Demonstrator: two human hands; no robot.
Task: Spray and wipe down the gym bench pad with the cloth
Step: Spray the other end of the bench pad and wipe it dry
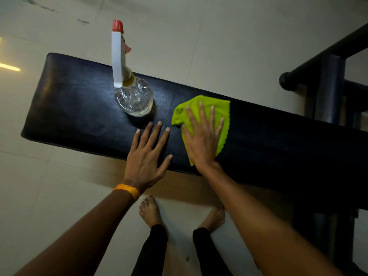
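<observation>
The black padded counter runs slantwise across the head view, its rounded left end hanging free over pale floor tiles and its right stretch passing under a dark metal frame at the upper right. The right hand lies flat, fingers spread, pressing the green cloth onto the pad about midway along its length; the cloth reaches from near the far edge almost to the near edge, its scalloped hem showing to the right of the fingers. The left hand rests open and released, gripping nothing, palm down just beside the cloth, with its heel over the near edge and its fingertips pointing toward the far edge. An orange band circles that wrist. The clear spray bottle stands on the pad near the far edge, just beyond the left fingertips and apart from the cloth, its white trigger head and red nozzle leaning out past the far edge. Left of the bottle the pad is bare to its end corner; right of the cloth a long dark stretch lies open up to the frame. The pad's surface has a dull sheen under dim light. Two bare feet stand on the tiles just below the near edge.
</observation>
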